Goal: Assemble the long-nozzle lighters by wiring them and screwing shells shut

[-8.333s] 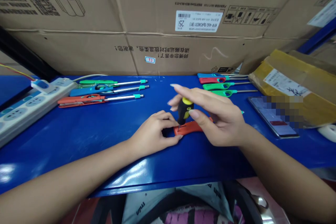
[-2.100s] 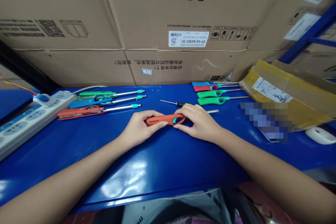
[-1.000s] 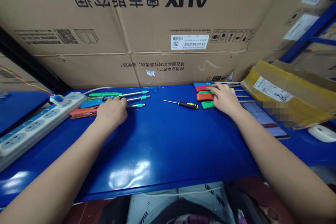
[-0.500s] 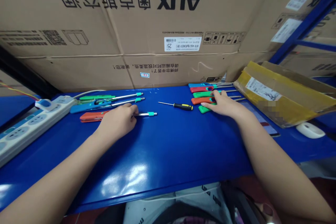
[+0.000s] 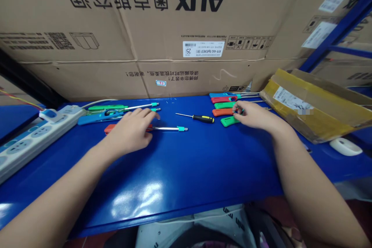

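My left hand [image 5: 130, 133] lies over a red long-nosed lighter [image 5: 109, 128] on the blue table [image 5: 186, 162]. Its fingers and thumb close loosely round the body, and the metal nozzle [image 5: 171, 128] sticks out to the right. My right hand [image 5: 254, 115] pinches the trigger end of a green lighter [image 5: 227, 121], the nearest one in a row of lighters at the back right. An orange lighter [image 5: 220, 112] lies just behind it. A black-and-yellow screwdriver [image 5: 200, 118] rests between my hands.
Green and blue lighters [image 5: 104, 112] lie at the back left beside a white power strip [image 5: 26, 139]. Large cardboard boxes [image 5: 174, 27] wall off the back. A yellow-taped parcel [image 5: 314, 104] and a white mouse [image 5: 344, 146] sit on the right.
My left hand has drawn the red lighter to the right, away from the left row. My right hand let the orange lighter lie in the right row and now pinches the green one.
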`<state>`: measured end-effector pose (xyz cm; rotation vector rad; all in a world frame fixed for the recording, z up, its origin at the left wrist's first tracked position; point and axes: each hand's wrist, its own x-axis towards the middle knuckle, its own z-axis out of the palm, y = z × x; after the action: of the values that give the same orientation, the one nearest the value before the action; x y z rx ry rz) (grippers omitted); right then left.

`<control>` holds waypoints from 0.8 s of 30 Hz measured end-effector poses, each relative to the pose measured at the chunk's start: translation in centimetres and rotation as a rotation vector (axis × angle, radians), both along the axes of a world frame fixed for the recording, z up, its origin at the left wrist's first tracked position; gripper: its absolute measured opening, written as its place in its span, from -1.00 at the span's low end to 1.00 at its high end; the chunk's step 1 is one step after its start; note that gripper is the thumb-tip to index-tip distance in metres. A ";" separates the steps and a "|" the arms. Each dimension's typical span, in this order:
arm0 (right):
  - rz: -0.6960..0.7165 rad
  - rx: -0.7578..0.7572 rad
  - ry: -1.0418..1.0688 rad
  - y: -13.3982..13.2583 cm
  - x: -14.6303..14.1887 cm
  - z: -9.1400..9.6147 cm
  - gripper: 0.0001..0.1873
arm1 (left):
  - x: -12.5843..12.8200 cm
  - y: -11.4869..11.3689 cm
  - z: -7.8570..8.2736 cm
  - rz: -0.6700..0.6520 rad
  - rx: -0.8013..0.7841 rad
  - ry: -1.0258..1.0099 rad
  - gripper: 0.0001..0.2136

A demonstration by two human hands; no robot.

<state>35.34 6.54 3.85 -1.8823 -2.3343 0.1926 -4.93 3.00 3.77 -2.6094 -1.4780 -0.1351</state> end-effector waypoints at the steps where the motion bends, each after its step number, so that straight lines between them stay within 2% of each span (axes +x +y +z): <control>1: 0.002 -0.003 0.001 0.0 0.0 -0.1 -0.88 | -0.6 0.1 0.3 0.060 0.000 0.086 -0.53; 3: 0.001 -0.009 -0.003 -0.1 0.2 -0.2 -0.85 | -1.8 0.4 0.4 0.168 -0.027 0.202 -0.58; 5: 0.001 -0.011 -0.003 -0.1 0.4 -0.3 -0.81 | -2.5 0.6 0.3 0.206 -0.068 0.248 -0.61; 7: 0.002 0.004 0.002 -0.2 0.3 -0.2 -0.79 | -2.8 0.8 0.2 0.169 -0.096 0.235 -0.67; 10: 0.032 0.109 0.061 -0.5 -0.9 0.1 -0.82 | -2.4 0.8 0.4 0.022 -0.191 0.080 -0.75; 12: 0.201 0.241 0.205 -1.2 -2.6 0.2 -0.84 | -1.4 0.4 0.6 -0.088 -0.316 -0.090 -0.75; 14: 0.392 0.268 0.313 -2.3 -4.7 0.1 -0.84 | 0.2 -0.4 0.3 -0.161 -0.421 -0.251 -0.70; 17: 0.557 0.172 0.339 -4.1 -7.5 -0.1 -0.89 | 3.0 -2.1 -0.9 -0.209 -0.429 -0.412 -0.64; 18: 0.598 0.117 0.328 -4.6 -8.2 -0.2 -0.85 | 3.9 -2.6 -1.5 -0.229 -0.415 -0.466 -0.61; 21: 0.687 -0.039 0.292 -5.4 -9.2 -0.5 -0.54 | 5.3 -3.5 -2.8 -0.260 -0.366 -0.554 -0.59; 22: 0.701 -0.077 0.280 -5.4 -9.2 -0.6 -0.49 | 5.4 -3.5 -3.0 -0.253 -0.354 -0.556 -0.55; 24: 0.702 -0.129 0.246 -5.2 -9.1 -0.8 -0.52 | 5.2 -3.4 -3.0 -0.219 -0.334 -0.529 -0.53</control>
<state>26.25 1.31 3.01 -0.9251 -2.7345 0.6128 0.22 -0.40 0.81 -3.1776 -1.4452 -0.7095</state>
